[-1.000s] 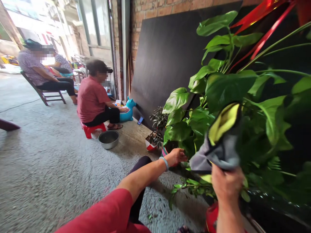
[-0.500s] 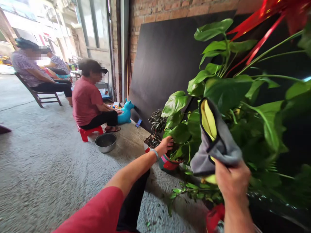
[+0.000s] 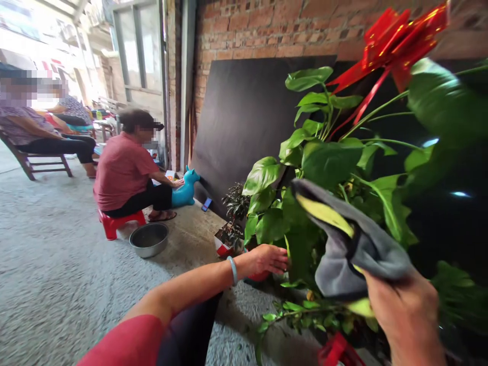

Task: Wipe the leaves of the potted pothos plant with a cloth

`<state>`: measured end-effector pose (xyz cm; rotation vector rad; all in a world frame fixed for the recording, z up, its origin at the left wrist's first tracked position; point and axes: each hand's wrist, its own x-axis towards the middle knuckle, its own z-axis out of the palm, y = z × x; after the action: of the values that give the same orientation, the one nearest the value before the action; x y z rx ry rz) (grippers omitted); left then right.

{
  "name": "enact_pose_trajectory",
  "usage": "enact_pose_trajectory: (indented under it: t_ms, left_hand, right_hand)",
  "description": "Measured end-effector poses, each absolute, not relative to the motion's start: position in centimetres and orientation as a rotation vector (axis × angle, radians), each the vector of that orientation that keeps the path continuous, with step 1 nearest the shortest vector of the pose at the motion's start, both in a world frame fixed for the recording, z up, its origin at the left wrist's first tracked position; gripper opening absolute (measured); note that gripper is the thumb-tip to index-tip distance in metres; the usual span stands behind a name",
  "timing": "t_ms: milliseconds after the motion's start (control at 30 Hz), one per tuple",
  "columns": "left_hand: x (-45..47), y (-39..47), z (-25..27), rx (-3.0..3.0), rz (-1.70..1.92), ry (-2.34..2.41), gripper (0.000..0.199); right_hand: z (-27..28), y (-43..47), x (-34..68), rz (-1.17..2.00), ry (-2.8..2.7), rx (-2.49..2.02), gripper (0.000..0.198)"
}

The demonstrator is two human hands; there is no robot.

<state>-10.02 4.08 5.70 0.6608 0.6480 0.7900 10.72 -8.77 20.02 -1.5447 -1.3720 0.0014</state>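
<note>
My left hand [image 3: 269,259], a pale bangle [image 3: 232,270] at its wrist, reaches in low among the leaves of a large potted plant [image 3: 331,162]. Its fingers are stretched out, with the tips at the edge of a hanging green leaf [image 3: 301,239]. Whether they press on that leaf I cannot tell. In my right hand [image 3: 404,310] is a folded grey cloth [image 3: 339,259] with a yellow inner side and black edging. The cloth is held up in front of the leaves and hides part of them.
A red ribbon bow [image 3: 400,46] tops the plant. Left of it stands a small dark-leaved potted plant [image 3: 234,203]. A metal basin [image 3: 148,241] lies near a person [image 3: 122,173] on a red stool [image 3: 114,223], beside a blue animal toy [image 3: 186,188]. A dark board [image 3: 244,117] leans on the brick wall.
My left hand has moved right and down, and its fingers have straightened. My right hand has shifted right and lower with the cloth, which is tilted differently. The view has turned slightly.
</note>
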Motion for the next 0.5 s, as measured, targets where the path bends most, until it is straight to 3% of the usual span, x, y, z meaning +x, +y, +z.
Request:
enact_pose_trajectory:
  t_ms: [67, 200, 300, 500]
  left_hand:
    - [-8.8, 3.2, 7.7, 0.782, 0.791, 0.682, 0.014]
    - [-9.5, 2.3, 10.3, 0.93, 0.773, 0.72, 0.01]
    - [-11.4, 1.5, 11.0, 0.958, 0.725, 0.82, 0.013]
    - [-11.1, -1.7, 13.1, 1.128, 0.566, 0.647, 0.034]
  right_hand:
    - [20.9, -6.7, 9.8, -0.03, -1.48, -1.588, 0.041]
    - [18.1, -7.0, 9.5, 0.276, -1.787, -1.641, 0.044]
    - [17.1, -9.3, 11.8, 0.363, -1.581, -1.54, 0.036]
    - [21.2, -7.1, 16.2, -0.284, -1.204, -1.626, 0.039]
